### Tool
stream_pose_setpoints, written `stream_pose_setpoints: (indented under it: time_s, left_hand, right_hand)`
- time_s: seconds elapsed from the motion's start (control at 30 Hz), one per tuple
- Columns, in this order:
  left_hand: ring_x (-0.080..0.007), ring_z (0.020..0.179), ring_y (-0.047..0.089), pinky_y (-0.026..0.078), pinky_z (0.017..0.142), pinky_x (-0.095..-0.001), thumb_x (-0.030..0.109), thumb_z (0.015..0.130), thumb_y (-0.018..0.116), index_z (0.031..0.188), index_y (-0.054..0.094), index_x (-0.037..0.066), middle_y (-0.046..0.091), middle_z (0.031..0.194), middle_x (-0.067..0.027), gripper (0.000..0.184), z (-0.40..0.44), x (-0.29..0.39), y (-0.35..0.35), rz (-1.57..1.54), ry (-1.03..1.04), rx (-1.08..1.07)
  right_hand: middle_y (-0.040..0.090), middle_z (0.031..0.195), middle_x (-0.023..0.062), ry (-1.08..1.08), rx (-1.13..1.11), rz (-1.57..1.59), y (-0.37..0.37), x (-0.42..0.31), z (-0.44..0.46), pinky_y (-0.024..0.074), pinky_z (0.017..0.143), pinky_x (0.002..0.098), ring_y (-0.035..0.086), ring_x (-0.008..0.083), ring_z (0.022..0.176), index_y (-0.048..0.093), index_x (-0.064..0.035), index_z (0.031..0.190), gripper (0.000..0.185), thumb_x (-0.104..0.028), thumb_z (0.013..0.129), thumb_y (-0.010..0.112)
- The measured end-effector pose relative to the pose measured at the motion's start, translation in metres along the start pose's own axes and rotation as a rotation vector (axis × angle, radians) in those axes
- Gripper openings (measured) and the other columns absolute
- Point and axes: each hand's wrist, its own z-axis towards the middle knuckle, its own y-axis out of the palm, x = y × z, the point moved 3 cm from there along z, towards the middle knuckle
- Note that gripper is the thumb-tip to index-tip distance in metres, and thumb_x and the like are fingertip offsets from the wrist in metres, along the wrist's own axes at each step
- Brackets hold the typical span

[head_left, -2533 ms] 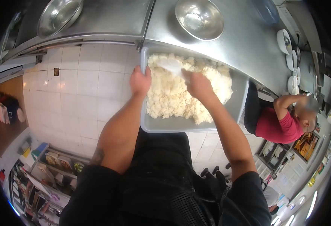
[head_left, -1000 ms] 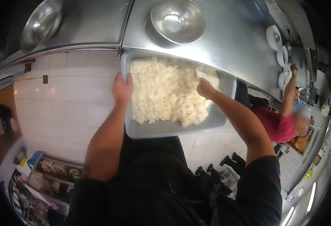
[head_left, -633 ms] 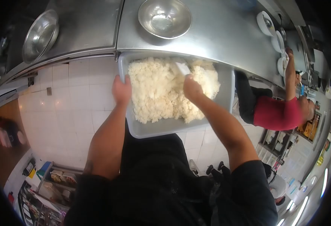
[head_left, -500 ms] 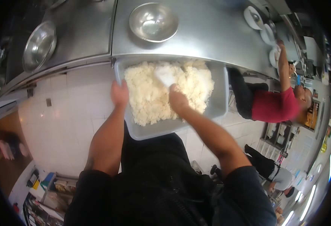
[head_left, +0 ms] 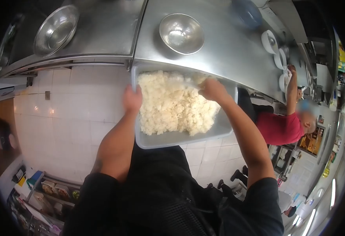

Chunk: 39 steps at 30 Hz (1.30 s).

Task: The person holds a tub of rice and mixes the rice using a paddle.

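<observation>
White cooked rice [head_left: 166, 104] fills much of a grey plastic tub [head_left: 153, 142], which lies between my body and the counter's front edge. My left hand [head_left: 132, 98] is closed on the tub's left rim. Over the upper right of the rice, my right hand [head_left: 212, 90] is closed around the handle of a white rice paddle [head_left: 189, 82]. The paddle's blade is smeared by motion and hard to tell from the rice.
A steel bowl [head_left: 181, 34] stands on the metal counter [head_left: 219, 51]; a perforated steel colander [head_left: 56, 31] is farther left. White bowls [head_left: 270, 42] line the right, where a co-worker in a red shirt [head_left: 280, 128] reaches across. White tiles [head_left: 70, 118] cover the floor.
My right hand has moved right and slightly up across the tub with the paddle. My left hand stays on the rim. The whole view has shifted, showing a blue container at the top right.
</observation>
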Motion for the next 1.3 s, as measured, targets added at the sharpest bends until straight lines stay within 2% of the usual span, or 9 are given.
stream_pose_setpoints:
  time_s: [0.17, 0.33, 0.47, 0.6, 0.67, 0.77, 1.07, 1.2, 1.3]
  left_hand:
    - [-0.0448, 0.095, 0.066, 0.053, 0.082, -0.0528, 0.036, 0.093, 0.062, 0.105, 0.062, 0.001, 0.069, 0.1, -0.0247, 0.037, 0.0, -0.003, 0.004, -0.02, 0.043, 0.095]
    - [-0.0452, 0.096, 0.066, 0.053, 0.082, -0.0528, 0.035, 0.093, 0.061, 0.106, 0.062, 0.001, 0.069, 0.1, -0.0249, 0.037, 0.003, 0.012, -0.002, 0.0, -0.001, 0.05]
    - [-0.0455, 0.095, 0.065, 0.053, 0.081, -0.0529, 0.036, 0.094, 0.061, 0.105, 0.061, 0.001, 0.069, 0.1, -0.0249, 0.036, -0.003, 0.01, -0.003, 0.002, 0.003, 0.04]
    - [-0.0455, 0.096, 0.065, 0.053, 0.082, -0.0524, 0.036, 0.094, 0.061, 0.107, 0.062, 0.002, 0.069, 0.1, -0.0243, 0.037, -0.003, -0.004, 0.002, 0.007, 0.012, 0.03]
    - [-0.0454, 0.095, 0.066, 0.053, 0.082, -0.0521, 0.036, 0.094, 0.061, 0.106, 0.062, 0.002, 0.069, 0.1, -0.024, 0.036, -0.003, 0.005, -0.001, 0.009, -0.011, 0.057]
    - [-0.0454, 0.095, 0.066, 0.053, 0.082, -0.0519, 0.036, 0.094, 0.061, 0.105, 0.062, 0.003, 0.069, 0.1, -0.0244, 0.036, 0.003, 0.001, 0.005, 0.018, 0.02, 0.04]
    - [-0.046, 0.095, 0.065, 0.052, 0.081, -0.0531, 0.035, 0.094, 0.062, 0.106, 0.06, 0.001, 0.068, 0.1, -0.0252, 0.036, 0.0, 0.006, 0.001, 0.055, 0.005, 0.025]
    - [-0.0462, 0.096, 0.065, 0.052, 0.082, -0.0535, 0.036, 0.094, 0.062, 0.106, 0.059, 0.001, 0.068, 0.101, -0.0252, 0.037, 0.003, 0.007, -0.002, -0.022, 0.006, 0.027]
    - [-0.0462, 0.096, 0.065, 0.052, 0.082, -0.0534, 0.036, 0.094, 0.061, 0.107, 0.06, 0.0, 0.068, 0.101, -0.025, 0.038, 0.002, -0.003, 0.003, 0.001, 0.017, 0.059]
  right_hand:
    - [0.071, 0.109, 0.0249, 0.03, 0.021, -0.097, 0.027, -0.03, 0.082, 0.057, 0.088, 0.0461, 0.07, 0.0376, 0.104, 0.072, 0.0014, 0.107, 0.027, -0.01, 0.087, 0.057]
    - [0.071, 0.116, 0.0181, 0.117, 0.117, -0.064, 0.079, -0.055, 0.066, 0.058, 0.089, 0.0443, 0.069, 0.0326, 0.111, 0.069, -0.0031, 0.115, 0.027, -0.009, 0.094, 0.054]
    - [0.068, 0.096, 0.0245, -0.02, 0.365, 0.18, 0.154, -0.004, 0.027, 0.0547, 0.085, 0.0495, 0.068, 0.0403, 0.1, 0.067, -0.0045, 0.114, 0.025, -0.017, 0.093, 0.06]
    - [0.071, 0.099, 0.0189, -0.029, 0.338, 0.269, 0.123, 0.026, -0.019, 0.055, 0.085, 0.0486, 0.069, 0.0361, 0.099, 0.069, -0.0147, 0.12, 0.029, -0.025, 0.092, 0.066]
    - [0.072, 0.103, 0.0152, 0.121, 0.071, 0.231, 0.059, 0.027, -0.032, 0.0565, 0.084, 0.0465, 0.07, 0.0335, 0.096, 0.07, -0.0156, 0.12, 0.032, -0.027, 0.091, 0.068]
    - [0.073, 0.109, 0.0159, -0.074, 0.115, -0.196, 0.008, 0.018, -0.018, 0.0577, 0.088, 0.0434, 0.071, 0.0327, 0.099, 0.071, -0.0096, 0.116, 0.027, -0.016, 0.09, 0.066]
    - [0.071, 0.11, 0.0201, 0.1, -0.022, -0.118, 0.078, -0.028, 0.056, 0.0577, 0.087, 0.0443, 0.07, 0.034, 0.104, 0.07, -0.0029, 0.11, 0.025, -0.004, 0.088, 0.058]
    - [0.068, 0.102, 0.0223, 0.067, 0.181, 0.008, 0.153, 0.004, -0.002, 0.0572, 0.082, 0.047, 0.069, 0.0388, 0.095, 0.061, -0.0101, 0.133, 0.04, -0.013, 0.093, 0.056]
    - [0.067, 0.101, 0.0237, 0.034, 0.127, 0.082, 0.133, 0.004, -0.038, 0.056, 0.083, 0.0492, 0.069, 0.0395, 0.094, 0.055, -0.0201, 0.142, 0.051, -0.016, 0.092, 0.062]
